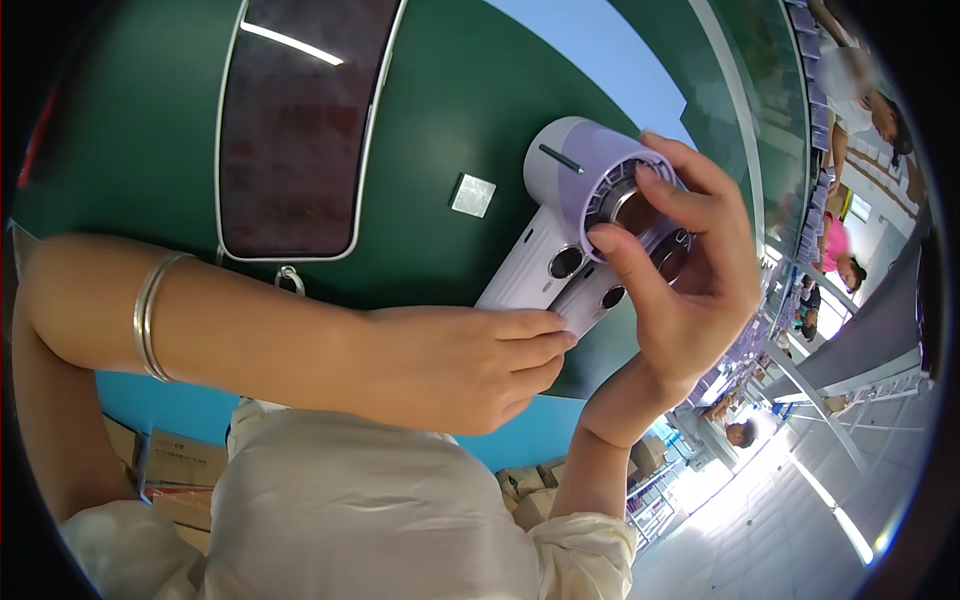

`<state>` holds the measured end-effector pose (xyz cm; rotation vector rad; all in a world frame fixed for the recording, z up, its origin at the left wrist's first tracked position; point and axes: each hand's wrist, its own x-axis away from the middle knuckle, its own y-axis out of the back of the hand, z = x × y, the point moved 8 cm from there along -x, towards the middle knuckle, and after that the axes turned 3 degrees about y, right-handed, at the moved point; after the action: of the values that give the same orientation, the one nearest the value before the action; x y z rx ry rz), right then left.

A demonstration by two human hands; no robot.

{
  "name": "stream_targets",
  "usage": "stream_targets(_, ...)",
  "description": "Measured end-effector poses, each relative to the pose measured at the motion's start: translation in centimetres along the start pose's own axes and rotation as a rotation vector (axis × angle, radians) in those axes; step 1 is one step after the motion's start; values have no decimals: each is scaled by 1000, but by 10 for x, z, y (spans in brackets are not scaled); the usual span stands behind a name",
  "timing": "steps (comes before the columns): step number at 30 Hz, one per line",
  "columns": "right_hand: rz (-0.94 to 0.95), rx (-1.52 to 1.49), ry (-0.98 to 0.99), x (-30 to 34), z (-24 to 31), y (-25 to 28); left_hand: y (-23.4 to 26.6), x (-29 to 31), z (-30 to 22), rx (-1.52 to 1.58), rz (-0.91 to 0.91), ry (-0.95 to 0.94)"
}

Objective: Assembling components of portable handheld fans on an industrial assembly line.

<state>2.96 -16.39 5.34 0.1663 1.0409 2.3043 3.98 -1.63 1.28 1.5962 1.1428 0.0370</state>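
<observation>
Bridging both hands, the lilac handheld device meets the right fingertips.

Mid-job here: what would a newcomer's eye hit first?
The lilac dryer-shaped device right of centre, with the right hand at its round mouth and the left hand by its handle. Then the dark-screened smartphone, upper left, and the small silver square between them.

Cream top, softly creased, lower centre of frame; right sleeve loose, gathered. Silver bangle, double-banded, on left forearm, left of frame.
</observation>
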Motion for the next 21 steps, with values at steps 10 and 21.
stream_targets(10, 12, 96, 130, -7, 4, 7, -4, -6, -1, 2, 66, -58)
stream_targets(21, -90, 220, 320, 24, 6, 18, -2, -11, 0, 145, 94, -22)
